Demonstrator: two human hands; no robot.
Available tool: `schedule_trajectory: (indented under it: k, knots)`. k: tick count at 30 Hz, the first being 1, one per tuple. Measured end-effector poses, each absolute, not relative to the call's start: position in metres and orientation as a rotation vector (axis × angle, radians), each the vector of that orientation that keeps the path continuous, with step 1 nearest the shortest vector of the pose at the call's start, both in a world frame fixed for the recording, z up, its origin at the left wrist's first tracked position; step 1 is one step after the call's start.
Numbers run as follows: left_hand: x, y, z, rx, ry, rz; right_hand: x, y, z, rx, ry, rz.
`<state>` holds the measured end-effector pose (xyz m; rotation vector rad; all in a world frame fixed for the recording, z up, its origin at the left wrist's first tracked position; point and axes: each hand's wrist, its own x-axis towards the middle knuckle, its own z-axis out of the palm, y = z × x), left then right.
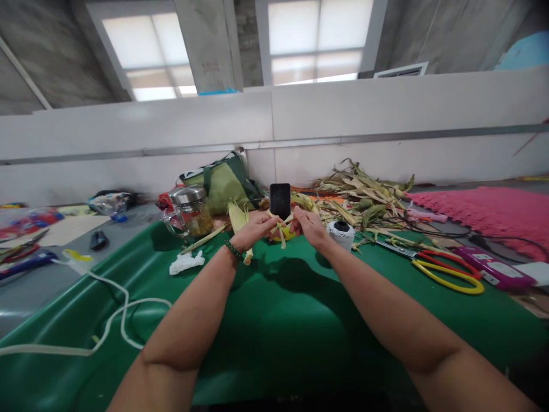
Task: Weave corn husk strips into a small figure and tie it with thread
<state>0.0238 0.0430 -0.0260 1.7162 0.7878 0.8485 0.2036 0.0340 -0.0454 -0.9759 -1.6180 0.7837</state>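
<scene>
Pale strips of corn husk (pixel 282 233) cross between my two hands above the green mat. My left hand (pixel 256 227), with a beaded bracelet at the wrist, pinches the strips from the left. From the other side, the fingers of my right hand (pixel 309 226) close on them. A phone (pixel 280 199) stands upright just behind my fingers. Something yellow (pixel 288 233) shows partly below the strips; my hands hide the rest. A larger husk piece (pixel 237 216) lies behind my left wrist, and a white spool of thread (pixel 341 233) stands right of my right hand.
Scissors (pixel 441 272) with red and yellow handles lie at the right beside a purple device (pixel 493 269). A husk pile (pixel 364 194) spreads behind. A glass jar (pixel 191 213), a green bag (pixel 225 186), crumpled tissue (pixel 187 262) and a white cable (pixel 124 303) are at the left.
</scene>
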Motion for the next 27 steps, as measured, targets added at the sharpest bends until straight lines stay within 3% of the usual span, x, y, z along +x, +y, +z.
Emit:
schedule_trajectory:
  k: [3,12,18,27]
  knots:
    - [0.024,0.044,-0.026,1.679,0.79,0.899,0.201,0.034,-0.048,-1.013,-1.693,0.852]
    - [0.025,0.051,-0.029,1.908,0.908,1.075,0.193,0.025,-0.05,-1.008,-2.057,0.572]
    - [0.018,0.051,-0.023,1.944,0.923,0.96,0.195,0.018,-0.042,-0.935,-2.195,0.398]
    - [0.012,0.048,-0.022,1.553,0.823,0.836,0.204,0.029,-0.051,-0.922,-2.167,0.731]
